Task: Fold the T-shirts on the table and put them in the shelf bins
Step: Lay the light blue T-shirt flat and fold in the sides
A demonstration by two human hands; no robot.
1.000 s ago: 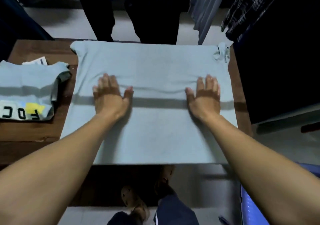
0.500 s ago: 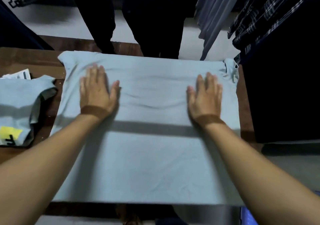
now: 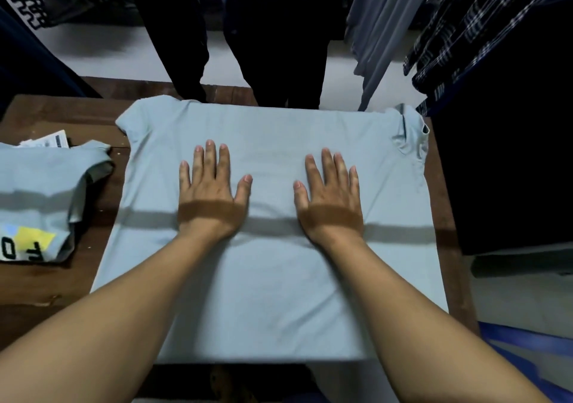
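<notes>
A pale blue T-shirt lies spread flat across the brown wooden table, its collar at the far right and a sleeve at the far left. My left hand presses flat on its upper middle, fingers straight and spread. My right hand presses flat beside it, a short gap between the two thumbs. A second pale blue T-shirt with a yellow patch and black letters lies folded at the table's left edge.
Dark trousers hang just beyond the table's far edge, with grey and plaid garments hanging at the right. A white paper sticks out behind the folded shirt. A blue bin edge shows at lower right.
Both hands slid forward over the shirt and then inward toward each other, smoothing out the creases. The camera tipped down and closer.
</notes>
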